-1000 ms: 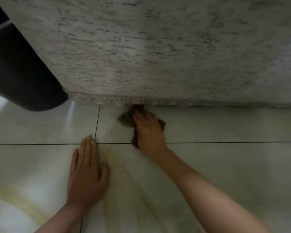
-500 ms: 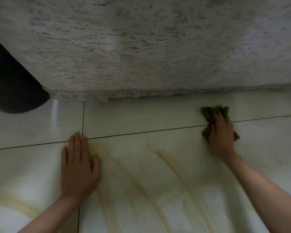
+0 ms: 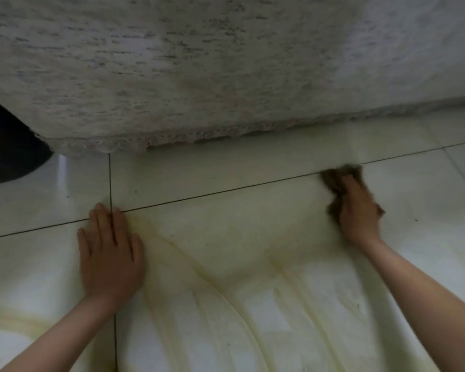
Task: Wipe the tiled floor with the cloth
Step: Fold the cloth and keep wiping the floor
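Bracing: the left hand [image 3: 110, 253] lies flat on the tiled floor [image 3: 199, 181], fingers straight and close together, with nothing in it. I take it as a prop for the person's weight while they lean low.
Streaks: pale yellowish arcs [image 3: 199, 267] fan over the nearest tiles between the two forearms. They look like wet marks from wiping, though I can't be sure.
Working hand: the right hand [image 3: 359, 213] reaches further out on the right, fingers curled down over the cloth and pressing it to the tile. It is blurred, so I can't tell how tight the hold is.
Cloth: the cloth [image 3: 338, 178] is dark brown and bunched. It is mostly under that hand, and its far end pokes past the fingertips onto the grout line [image 3: 226, 189].
Reason: bunching it gives a firm pad, and the blur suggests a stroke in progress along the strip nearest the furniture.
Containers: no bucket or basin shows anywhere here.
Beyond: a pale speckled fabric cover [image 3: 199, 63] hangs with its lace hem [image 3: 172, 139] almost at the floor, well apart from the cloth.
Far left: a dark rounded object [image 3: 8, 157] stands by the cover's corner; I can't tell what it is.
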{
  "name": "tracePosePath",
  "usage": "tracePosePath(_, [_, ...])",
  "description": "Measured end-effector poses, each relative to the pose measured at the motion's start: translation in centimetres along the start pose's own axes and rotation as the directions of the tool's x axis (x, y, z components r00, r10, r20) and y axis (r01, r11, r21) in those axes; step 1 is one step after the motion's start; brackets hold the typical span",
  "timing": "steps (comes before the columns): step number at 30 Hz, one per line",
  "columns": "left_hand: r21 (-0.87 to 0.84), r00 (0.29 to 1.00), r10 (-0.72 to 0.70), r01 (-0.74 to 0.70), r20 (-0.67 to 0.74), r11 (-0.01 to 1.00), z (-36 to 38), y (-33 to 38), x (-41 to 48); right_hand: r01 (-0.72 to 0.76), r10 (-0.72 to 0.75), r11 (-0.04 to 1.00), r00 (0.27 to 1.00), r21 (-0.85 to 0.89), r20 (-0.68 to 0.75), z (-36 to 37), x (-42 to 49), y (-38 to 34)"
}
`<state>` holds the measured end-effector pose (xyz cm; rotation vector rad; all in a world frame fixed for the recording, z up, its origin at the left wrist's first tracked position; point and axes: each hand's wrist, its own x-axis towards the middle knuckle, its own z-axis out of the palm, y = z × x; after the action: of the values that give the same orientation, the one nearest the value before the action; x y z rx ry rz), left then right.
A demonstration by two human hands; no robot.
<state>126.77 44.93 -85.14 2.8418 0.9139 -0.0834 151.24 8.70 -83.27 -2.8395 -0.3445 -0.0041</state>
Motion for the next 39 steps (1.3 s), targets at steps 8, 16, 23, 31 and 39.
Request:
tracePosePath(8, [-0.014, 0.942, 0.258, -0.261, 0.214, 0.965, -1.3, 10.5, -1.6, 0.380, -0.412, 0.901, 0.901, 0.211, 0.136, 3.5, -14.2, -9.1])
tracePosePath(16, [0.017, 0.835, 0.408, -0.445, 0.370, 0.895, 0.7, 18.2, -1.7, -0.027, 0.021, 0.994, 0.998, 0.110, 0.051, -3.3, -4.4, 9.8])
tracePosePath(23, [0.076, 0.857, 0.255, -0.321, 0.447, 0.944, 1.0, 22.4, -2.7, 0.102, -0.104, 0.968, 0.995, 0.228, -0.007, 1.1, -11.2, 1.6])
tracePosePath(31, [0.033, 0.852, 0.342, -0.385, 0.395, 0.922, 2.1, 24.7, -3.2, 0.088, -0.099, 0.869, 0.995, 0.487, -0.003, -5.8, -9.1, 10.2])
tracePosePath(39, [0.004, 0.787, 0.348, -0.407, 0.510, 0.913, 3.1, 25.8, -3.5, -0.229, 0.249, 0.956, 0.963, 0.183, -0.099, -3.1, -4.2, 16.1])
